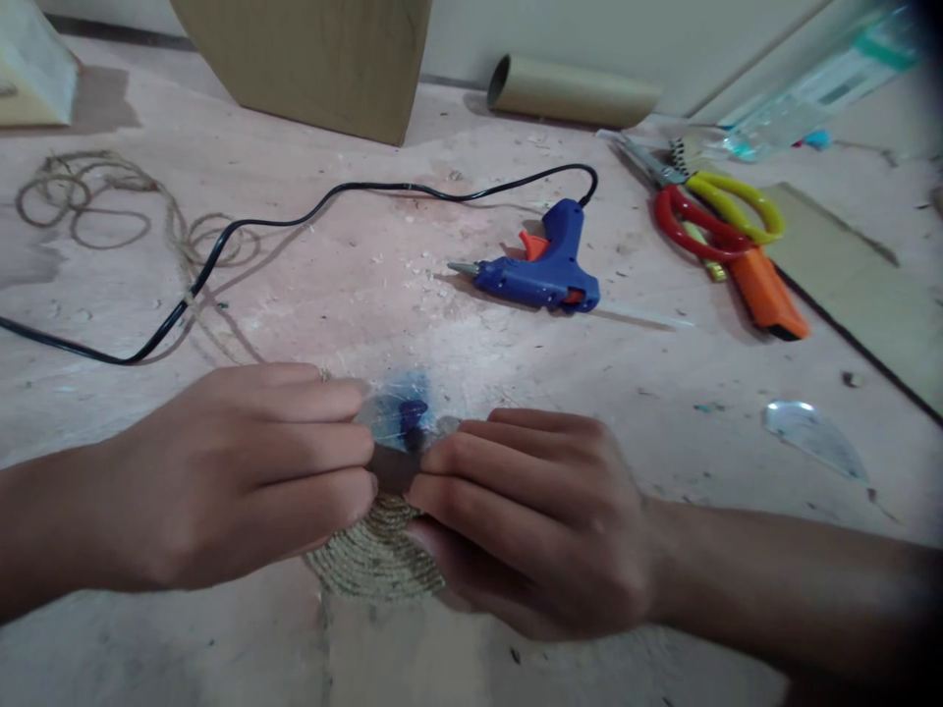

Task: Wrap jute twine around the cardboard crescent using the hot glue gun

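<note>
My left hand point(250, 481) and my right hand point(545, 520) are closed, with fingertips almost meeting in the middle. Between them they grip a coiled twine piece point(375, 565), whose curved rows show below the fingers. A smooth dark brown strip point(396, 469) spans the gap between the fingertips at its upper edge. Just behind lies a clear patch with a dark blue blot point(413, 417); I cannot tell whether it is attached. Both thumbs are largely hidden. A loose twine point(177, 226) runs from behind my left hand to a tangle at the left.
A blue glue gun point(541, 270) with a black cord point(295, 221) lies beyond my hands. Scissors point(707, 211), an orange-handled tool point(766, 295) and cardboard point(847, 285) are at right. A cardboard tube point(575, 93) and brown board point(316, 69) stand behind. A clear plastic scrap point(814, 437) lies right.
</note>
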Motion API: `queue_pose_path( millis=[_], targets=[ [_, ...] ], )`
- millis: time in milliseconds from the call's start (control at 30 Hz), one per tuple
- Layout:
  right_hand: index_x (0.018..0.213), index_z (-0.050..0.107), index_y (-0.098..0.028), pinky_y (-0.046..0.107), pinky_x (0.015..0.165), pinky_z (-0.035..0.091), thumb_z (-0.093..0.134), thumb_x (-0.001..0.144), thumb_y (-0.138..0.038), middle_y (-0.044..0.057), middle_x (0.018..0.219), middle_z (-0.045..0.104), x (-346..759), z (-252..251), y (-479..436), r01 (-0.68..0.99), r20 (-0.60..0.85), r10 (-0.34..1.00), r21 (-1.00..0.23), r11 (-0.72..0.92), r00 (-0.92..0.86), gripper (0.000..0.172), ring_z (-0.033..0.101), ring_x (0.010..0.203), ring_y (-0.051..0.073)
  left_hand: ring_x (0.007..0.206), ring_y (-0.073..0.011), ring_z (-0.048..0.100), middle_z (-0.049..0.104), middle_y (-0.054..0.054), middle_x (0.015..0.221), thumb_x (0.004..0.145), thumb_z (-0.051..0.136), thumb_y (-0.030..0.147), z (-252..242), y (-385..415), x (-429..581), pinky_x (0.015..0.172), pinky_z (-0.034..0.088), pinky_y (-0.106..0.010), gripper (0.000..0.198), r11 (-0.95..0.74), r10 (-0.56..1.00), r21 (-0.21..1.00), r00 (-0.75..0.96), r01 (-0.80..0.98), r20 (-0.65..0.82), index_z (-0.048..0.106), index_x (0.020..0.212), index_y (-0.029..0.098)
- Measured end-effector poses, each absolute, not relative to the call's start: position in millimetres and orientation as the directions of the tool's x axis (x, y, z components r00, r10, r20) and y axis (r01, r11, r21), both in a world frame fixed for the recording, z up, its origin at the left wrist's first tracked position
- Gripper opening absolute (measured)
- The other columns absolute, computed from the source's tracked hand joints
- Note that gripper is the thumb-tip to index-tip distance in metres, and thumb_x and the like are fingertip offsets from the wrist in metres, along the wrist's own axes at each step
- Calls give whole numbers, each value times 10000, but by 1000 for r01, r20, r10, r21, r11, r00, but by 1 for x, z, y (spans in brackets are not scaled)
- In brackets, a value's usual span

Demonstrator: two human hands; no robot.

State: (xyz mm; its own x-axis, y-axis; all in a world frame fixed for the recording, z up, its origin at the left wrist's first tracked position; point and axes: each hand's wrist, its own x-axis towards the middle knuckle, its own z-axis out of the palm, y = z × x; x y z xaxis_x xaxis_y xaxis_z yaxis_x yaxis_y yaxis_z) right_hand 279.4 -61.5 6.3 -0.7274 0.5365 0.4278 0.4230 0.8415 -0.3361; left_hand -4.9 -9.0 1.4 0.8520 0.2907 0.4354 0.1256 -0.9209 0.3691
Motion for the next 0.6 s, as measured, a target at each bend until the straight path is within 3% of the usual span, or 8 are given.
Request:
queue_pose_path(
  millis=[167, 300, 600],
  targets=[
    [1029, 734, -139, 375, 604, 428, 666, 1141, -170, 27, 911, 759, 279, 7, -61, 407, 434, 523, -337, 849, -733, 135, 620, 721, 157, 765, -194, 547, 682, 12, 815, 1239, 555, 157, 2, -8, -4, 707, 426, -407, 373, -926, 283, 360, 844, 115, 456, 606, 878, 236],
    [1044, 735, -142, 375, 609, 420, 652, 1131, -158, 27, 925, 762, 279, 4, -62, 414, 435, 523, -324, 851, -733, 121, 607, 725, 156, 753, -186, 530, 615, 22, 776, 1224, 553, 125, 2, -8, -3, 673, 370, -422, 390, -928, 269, 358, 853, 104, 448, 585, 851, 230],
    [939, 712, -188, 382, 597, 381, 590, 1130, -108, 11, 879, 737, 277, 8, -57, 371, 454, 433, -223, 901, -779, 240, 591, 699, 163, 751, -196, 538, 631, 21, 784, 1227, 548, 130, 3, -7, -4, 680, 361, -426, 366, -934, 257, 341, 861, 104, 440, 619, 882, 230]
  ],
)
